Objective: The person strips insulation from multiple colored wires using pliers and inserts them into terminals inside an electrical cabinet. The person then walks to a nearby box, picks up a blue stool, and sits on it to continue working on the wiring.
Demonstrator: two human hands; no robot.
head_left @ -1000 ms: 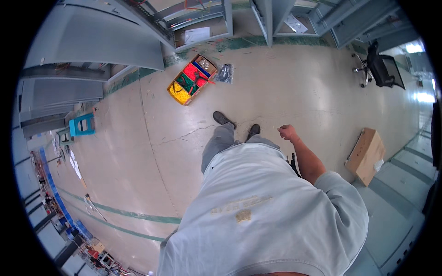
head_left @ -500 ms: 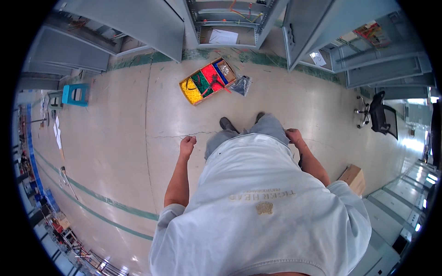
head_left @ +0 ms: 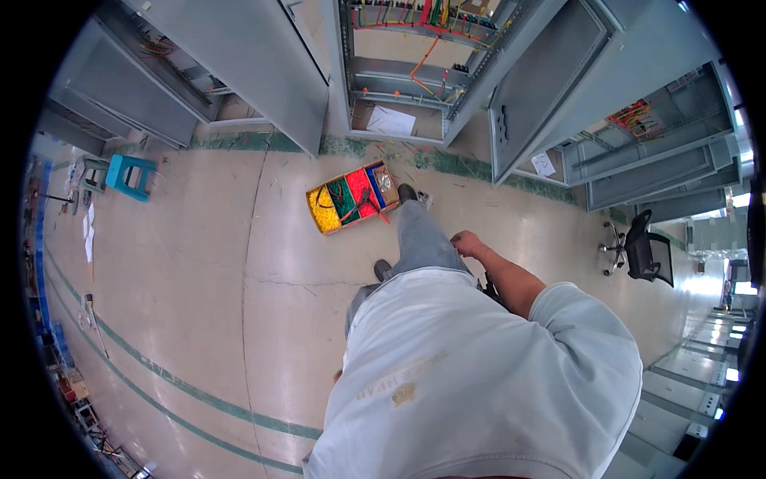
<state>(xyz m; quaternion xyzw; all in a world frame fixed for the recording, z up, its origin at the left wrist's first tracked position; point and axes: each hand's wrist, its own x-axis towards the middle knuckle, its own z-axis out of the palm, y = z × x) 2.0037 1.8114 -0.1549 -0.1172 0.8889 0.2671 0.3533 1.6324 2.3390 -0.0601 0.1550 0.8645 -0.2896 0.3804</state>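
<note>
My right hand (head_left: pixel 469 243) hangs beside my right thigh, its fingers curled in, with nothing visible in them. Of my left hand (head_left: pixel 337 375) just a sliver of skin shows past my shirt's left side; its fingers are hidden. My right shoe (head_left: pixel 407 194) is forward on the floor, close to the right end of a cardboard box (head_left: pixel 351 227). Yellow, green, red and blue small parts fill the box's compartments. Red-handled pliers (head_left: pixel 369 201) lie on top of them. A plastic bag (head_left: pixel 424 199) shows partly beside my shoe.
Ahead stands an open grey cabinet (head_left: pixel 343 72) with coloured wires and a white paper (head_left: pixel 391 120) inside. Open cabinet doors (head_left: pixel 550 88) flank it. A blue stool (head_left: pixel 130 176) is at left, a black office chair (head_left: pixel 648 249) at right. Wire scraps litter the floor near the cabinets.
My right leg has stepped forward to the box, and the cabinets show more fully. My right hand has swung forward and left; my left hand has dropped back almost behind my body.
</note>
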